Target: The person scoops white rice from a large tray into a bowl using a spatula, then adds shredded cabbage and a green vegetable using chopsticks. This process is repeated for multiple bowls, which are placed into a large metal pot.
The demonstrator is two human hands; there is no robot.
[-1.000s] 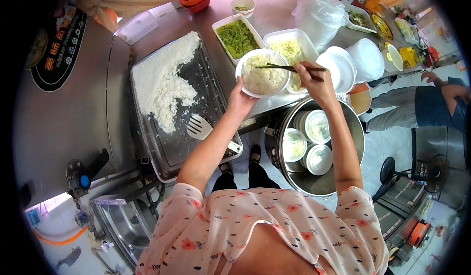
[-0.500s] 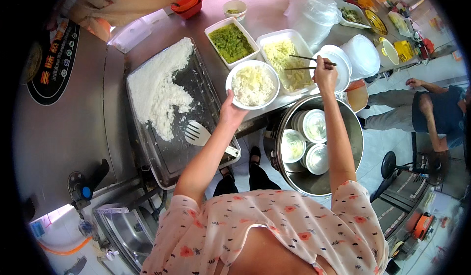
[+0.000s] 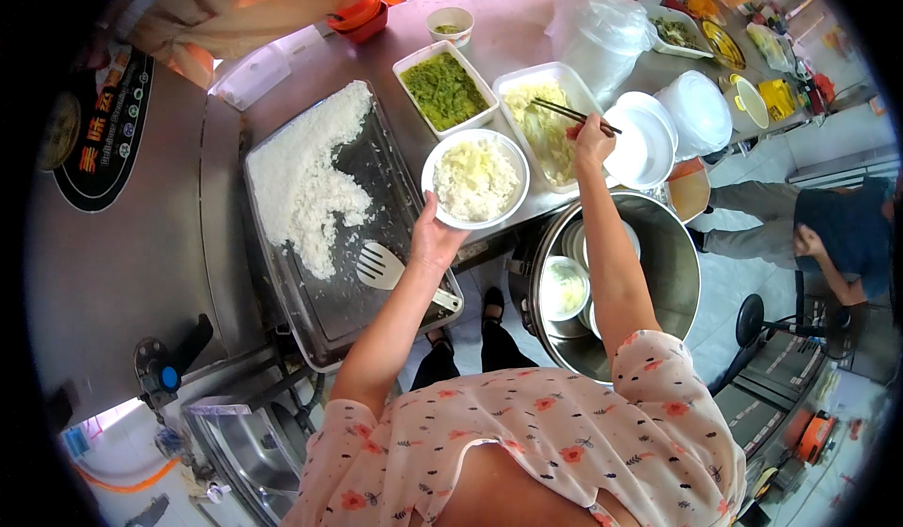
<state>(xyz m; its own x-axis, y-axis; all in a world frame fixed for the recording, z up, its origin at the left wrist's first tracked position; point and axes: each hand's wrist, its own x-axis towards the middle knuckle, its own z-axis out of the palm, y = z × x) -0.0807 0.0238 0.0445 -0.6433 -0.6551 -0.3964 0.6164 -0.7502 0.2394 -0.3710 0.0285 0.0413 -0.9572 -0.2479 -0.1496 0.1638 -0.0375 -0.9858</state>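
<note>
My left hand (image 3: 438,235) grips a white bowl (image 3: 475,225) from its near left side. White rice (image 3: 470,193) fills the bowl, with pale yellow shreds on top. Dark chopsticks (image 3: 562,109) are pinched in my right hand (image 3: 593,143), their tips over the pale shredded vegetable (image 3: 527,103) in a white rectangular tub (image 3: 501,79). Whether the tips hold any shreds is too small to tell. Beside it, chopped greens (image 3: 440,89) fill a second tub. A slotted white turner (image 3: 378,265) lies on a metal tray (image 3: 324,334) of loose rice (image 3: 301,179).
Under my right forearm stands a deep steel pot (image 3: 694,254) with several stacked bowls (image 3: 564,287) inside. White bowls (image 3: 641,146) and a plastic bag (image 3: 597,38) sit right of the tubs. A small cup (image 3: 451,24) stands behind. Another person (image 3: 837,226) is at the far right.
My right hand has moved left, bringing the chopsticks' tips together over the tub. The bowl in my left hand has shifted slightly left and nearer. The other person's raised hand has lowered.
</note>
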